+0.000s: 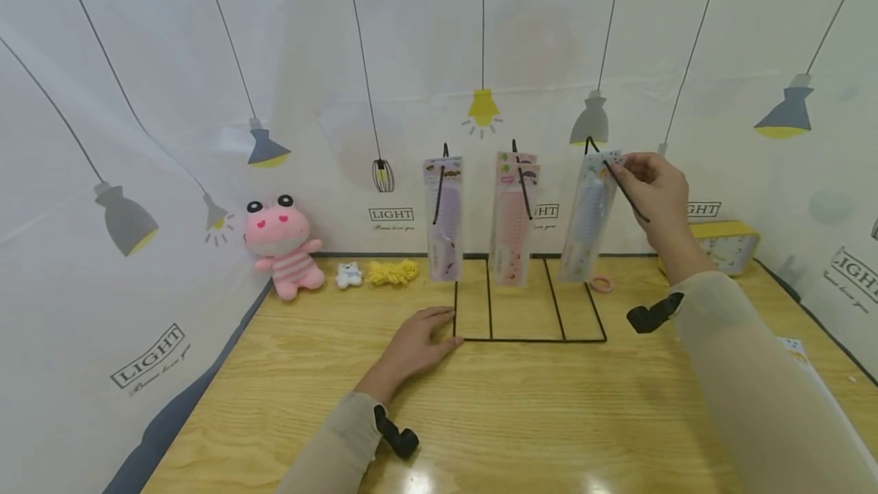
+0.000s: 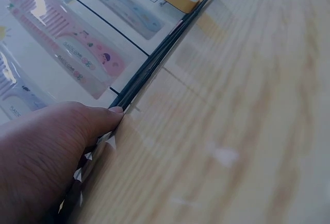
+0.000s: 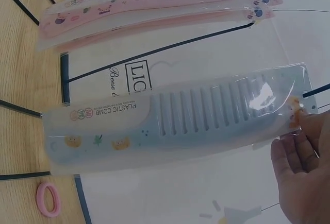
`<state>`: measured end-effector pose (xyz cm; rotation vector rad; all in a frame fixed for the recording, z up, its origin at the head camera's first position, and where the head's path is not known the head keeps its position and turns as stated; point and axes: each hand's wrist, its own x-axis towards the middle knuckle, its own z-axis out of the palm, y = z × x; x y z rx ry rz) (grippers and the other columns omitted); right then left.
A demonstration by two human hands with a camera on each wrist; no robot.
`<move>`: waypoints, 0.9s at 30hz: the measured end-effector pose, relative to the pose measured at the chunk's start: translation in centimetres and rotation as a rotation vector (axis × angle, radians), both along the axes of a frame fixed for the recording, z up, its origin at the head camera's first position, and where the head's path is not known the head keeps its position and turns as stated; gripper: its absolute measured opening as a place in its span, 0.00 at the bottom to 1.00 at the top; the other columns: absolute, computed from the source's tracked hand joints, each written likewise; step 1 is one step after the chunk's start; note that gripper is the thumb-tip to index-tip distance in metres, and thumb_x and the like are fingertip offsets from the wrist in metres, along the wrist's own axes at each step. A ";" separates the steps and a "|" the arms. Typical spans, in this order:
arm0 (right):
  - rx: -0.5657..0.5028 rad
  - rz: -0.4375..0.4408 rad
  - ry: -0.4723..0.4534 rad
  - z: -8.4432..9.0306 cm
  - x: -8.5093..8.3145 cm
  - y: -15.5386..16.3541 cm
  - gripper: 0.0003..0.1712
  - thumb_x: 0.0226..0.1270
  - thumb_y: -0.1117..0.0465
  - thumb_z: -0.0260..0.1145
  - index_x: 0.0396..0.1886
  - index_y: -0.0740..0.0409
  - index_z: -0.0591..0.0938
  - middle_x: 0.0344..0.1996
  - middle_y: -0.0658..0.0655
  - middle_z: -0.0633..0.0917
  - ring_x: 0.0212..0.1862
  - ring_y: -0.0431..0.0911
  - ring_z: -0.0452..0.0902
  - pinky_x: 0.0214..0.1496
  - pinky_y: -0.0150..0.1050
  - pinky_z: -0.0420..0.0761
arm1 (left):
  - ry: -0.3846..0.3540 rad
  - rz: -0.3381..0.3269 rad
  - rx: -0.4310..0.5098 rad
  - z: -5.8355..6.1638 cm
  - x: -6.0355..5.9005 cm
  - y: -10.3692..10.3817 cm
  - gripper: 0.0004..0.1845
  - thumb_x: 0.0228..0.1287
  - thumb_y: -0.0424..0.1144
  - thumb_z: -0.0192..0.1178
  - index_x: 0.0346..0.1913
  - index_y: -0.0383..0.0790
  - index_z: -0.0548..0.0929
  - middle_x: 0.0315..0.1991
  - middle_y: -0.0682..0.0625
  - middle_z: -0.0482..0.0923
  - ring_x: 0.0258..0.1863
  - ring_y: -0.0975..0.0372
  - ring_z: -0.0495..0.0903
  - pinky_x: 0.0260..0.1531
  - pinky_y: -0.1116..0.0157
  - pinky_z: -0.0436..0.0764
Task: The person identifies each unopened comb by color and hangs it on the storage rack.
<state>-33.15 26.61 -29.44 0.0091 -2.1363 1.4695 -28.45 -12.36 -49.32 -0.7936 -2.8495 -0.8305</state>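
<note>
My right hand [image 1: 652, 185] pinches the top right edge of a clear packet holding a blue plastic comb [image 1: 590, 212], thumb in front. The packet hangs on the right hook of a black wire rack [image 1: 528, 341], with the hook's wire passing through its top. Pink comb packets [image 1: 511, 227] hang one behind another from the middle hook, and a purple comb packet [image 1: 447, 223] from the left one. My left hand [image 1: 414, 345] rests at the rack's front left corner. Its thumb [image 2: 105, 119] presses on the base wire in the left wrist view; the other fingers are hidden there.
Along the back stand a pink plush toy [image 1: 277, 238], a small white bear figure [image 1: 348, 274], yellow yarn [image 1: 392, 273] and a yellow clock [image 1: 730, 246]. A pink ring [image 3: 48, 199] lies behind the rack base. A white sheet-like item [image 1: 816, 380] lies at right.
</note>
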 end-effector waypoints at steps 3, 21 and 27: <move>-0.021 0.002 -0.028 0.0 0.1 0.2 0.22 0.68 0.43 0.67 0.52 0.52 0.82 0.39 0.36 0.82 0.46 0.32 0.76 0.51 0.31 0.76 | 0.006 0.001 -0.001 -0.1 0.0 0.0 0.33 0.72 0.57 0.58 0.73 0.42 0.72 0.72 0.49 0.68 0.72 0.52 0.65 0.71 0.51 0.64; -0.120 0.028 -0.005 -0.8 2.0 2.5 0.24 0.66 0.42 0.69 0.53 0.53 0.84 0.38 0.38 0.86 0.45 0.35 0.80 0.51 0.34 0.71 | 0.002 0.010 0.001 -0.3 -0.1 0.1 0.32 0.72 0.56 0.58 0.72 0.43 0.73 0.72 0.51 0.68 0.73 0.53 0.64 0.72 0.52 0.64; -0.114 0.028 -0.011 -0.9 3.1 3.0 0.24 0.65 0.41 0.71 0.51 0.51 0.85 0.38 0.38 0.87 0.46 0.37 0.80 0.43 0.34 0.69 | 0.001 0.015 0.003 -0.3 -0.1 0.1 0.32 0.72 0.56 0.58 0.72 0.43 0.73 0.73 0.52 0.68 0.73 0.53 0.64 0.72 0.52 0.63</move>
